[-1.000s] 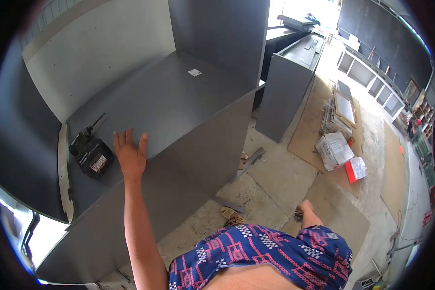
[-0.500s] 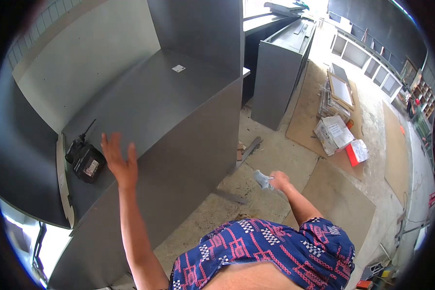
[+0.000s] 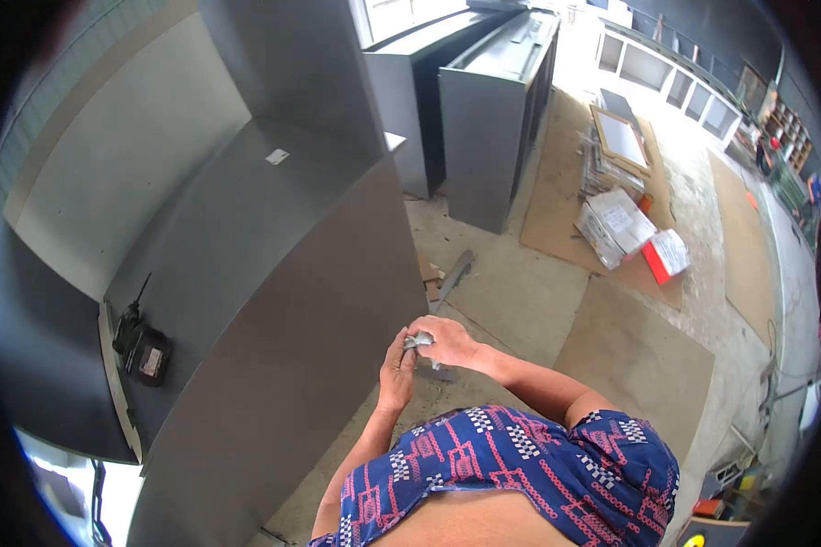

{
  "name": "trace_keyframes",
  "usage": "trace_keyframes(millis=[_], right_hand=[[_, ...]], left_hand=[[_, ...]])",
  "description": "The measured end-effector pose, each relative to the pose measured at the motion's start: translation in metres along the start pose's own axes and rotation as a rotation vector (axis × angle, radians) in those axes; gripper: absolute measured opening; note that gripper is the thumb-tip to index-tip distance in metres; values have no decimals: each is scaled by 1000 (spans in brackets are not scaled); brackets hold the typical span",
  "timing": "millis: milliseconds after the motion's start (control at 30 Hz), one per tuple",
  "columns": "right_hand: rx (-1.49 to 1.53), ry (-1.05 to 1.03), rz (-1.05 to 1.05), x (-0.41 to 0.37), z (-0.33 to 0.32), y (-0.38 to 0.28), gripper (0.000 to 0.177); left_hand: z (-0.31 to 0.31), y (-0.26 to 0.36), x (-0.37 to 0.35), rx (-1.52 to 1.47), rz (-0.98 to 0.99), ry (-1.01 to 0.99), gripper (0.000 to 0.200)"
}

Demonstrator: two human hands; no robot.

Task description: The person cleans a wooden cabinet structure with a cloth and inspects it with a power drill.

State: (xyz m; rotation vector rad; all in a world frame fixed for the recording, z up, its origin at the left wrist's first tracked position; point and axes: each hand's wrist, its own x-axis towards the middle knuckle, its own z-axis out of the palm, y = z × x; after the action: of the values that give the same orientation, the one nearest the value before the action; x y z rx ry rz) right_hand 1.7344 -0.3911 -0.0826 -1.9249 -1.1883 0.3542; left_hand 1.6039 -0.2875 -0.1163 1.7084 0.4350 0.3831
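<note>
My two hands meet in front of my body, beside the edge of the grey cabinet (image 3: 292,319). Between them is a crumpled pale grey cloth (image 3: 420,341), partly hidden by fingers. My right hand (image 3: 447,343) is closed around it from the right. From the left, my left hand (image 3: 396,372) presses its fingers together against the same cloth. A black cordless drill (image 3: 143,351) with a long bit lies on the cabinet's grey panel to the left, away from both hands. A small white card-like piece (image 3: 277,157) lies farther back on that panel.
Tall grey cabinets (image 3: 483,146) stand ahead. Right of them, a wrapped box (image 3: 616,226), a red-and-white box (image 3: 666,256) and stacked framed panels (image 3: 620,141) rest on brown floor sheets. Scrap strips (image 3: 454,278) lie by the cabinet. People (image 3: 816,190) are at the far right.
My left hand has come down and right from above the panel near the drill to the cloth. My right hand has brought the cloth left to meet it. The view has shifted.
</note>
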Motion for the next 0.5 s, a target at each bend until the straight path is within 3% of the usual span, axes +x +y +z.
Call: trace_keyframes(millis=[233,333,500], right_hand=[[286,154,205,-19,-24,27,35],[158,204,261,-23,-21,26,37],[-80,334,-40,-48,-40,43,49]], left_hand=[[58,5,8,-630,-332,1,38],[67,4,12,-864,-498,-5,36],[96,15,20,-1095,-625,-6,36]])
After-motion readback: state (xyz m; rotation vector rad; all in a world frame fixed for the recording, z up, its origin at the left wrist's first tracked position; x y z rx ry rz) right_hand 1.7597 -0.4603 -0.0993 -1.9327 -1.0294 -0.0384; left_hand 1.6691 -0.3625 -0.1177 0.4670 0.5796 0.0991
